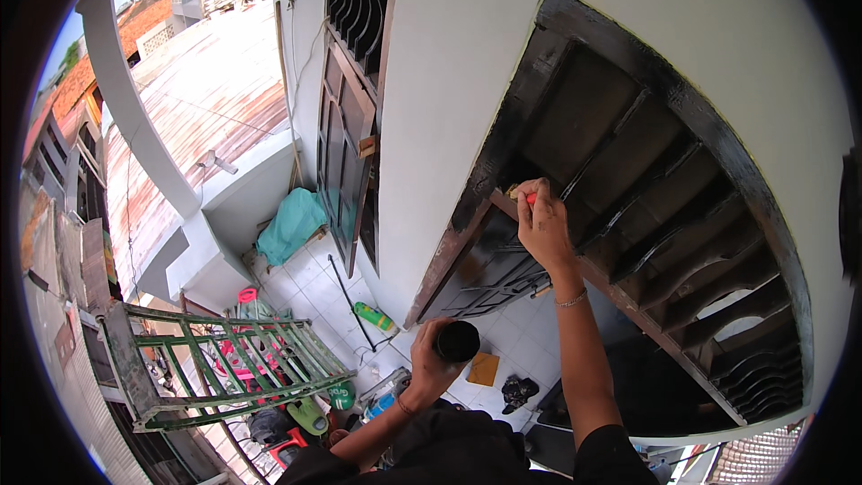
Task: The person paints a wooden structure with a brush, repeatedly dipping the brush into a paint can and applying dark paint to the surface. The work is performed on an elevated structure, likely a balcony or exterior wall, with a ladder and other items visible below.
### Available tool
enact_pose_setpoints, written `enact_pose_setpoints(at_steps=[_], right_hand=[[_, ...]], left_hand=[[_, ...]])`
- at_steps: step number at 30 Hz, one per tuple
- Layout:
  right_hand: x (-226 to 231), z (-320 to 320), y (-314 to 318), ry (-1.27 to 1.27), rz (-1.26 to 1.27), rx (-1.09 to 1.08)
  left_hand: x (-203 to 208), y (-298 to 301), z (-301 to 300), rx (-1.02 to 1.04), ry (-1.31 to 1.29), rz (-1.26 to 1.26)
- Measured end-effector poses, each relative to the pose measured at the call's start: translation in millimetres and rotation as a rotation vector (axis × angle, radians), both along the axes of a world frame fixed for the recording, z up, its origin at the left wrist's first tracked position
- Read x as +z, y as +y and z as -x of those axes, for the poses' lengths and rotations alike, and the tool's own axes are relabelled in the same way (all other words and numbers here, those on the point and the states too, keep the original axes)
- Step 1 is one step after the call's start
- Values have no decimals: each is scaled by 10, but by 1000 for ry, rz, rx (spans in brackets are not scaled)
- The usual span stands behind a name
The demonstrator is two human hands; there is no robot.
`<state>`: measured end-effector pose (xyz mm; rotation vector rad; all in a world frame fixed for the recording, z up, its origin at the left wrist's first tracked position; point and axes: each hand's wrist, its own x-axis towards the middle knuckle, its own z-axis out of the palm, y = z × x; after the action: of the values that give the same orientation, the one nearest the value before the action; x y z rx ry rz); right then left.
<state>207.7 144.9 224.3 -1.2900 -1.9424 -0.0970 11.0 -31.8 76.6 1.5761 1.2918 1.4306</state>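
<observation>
My right hand is raised and closed around a small paintbrush with a red handle. Its bristle end is at the corner where the dark upright meets the brown crossbar; whether it touches the wood I cannot tell. Lower down, my left hand grips a round container with a black, dark-looking mouth, probably paint. Above and to the right spreads a wooden frame with dark, glossy slats. Parts of this frame are black, while the crossbar is brown.
A green-stained ladder stands at the left. A teal cloth covers something by the low wall. An open panelled door juts out. On the tiles lie a green bottle, a cardboard piece and a black bundle.
</observation>
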Motion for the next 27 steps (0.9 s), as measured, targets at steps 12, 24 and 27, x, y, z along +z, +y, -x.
enact_pose_setpoints(at_steps=[12,24,27], right_hand=[[52,-30,185,37,-63,-13],[-100,-9,28,75,61,-30],[-60,17,-35,134,43,-9]], left_hand=[[-47,30,23,6,-21,-14],[-62,-8,3,-27,-36,22],[-53,-43,13,-16,-36,22]])
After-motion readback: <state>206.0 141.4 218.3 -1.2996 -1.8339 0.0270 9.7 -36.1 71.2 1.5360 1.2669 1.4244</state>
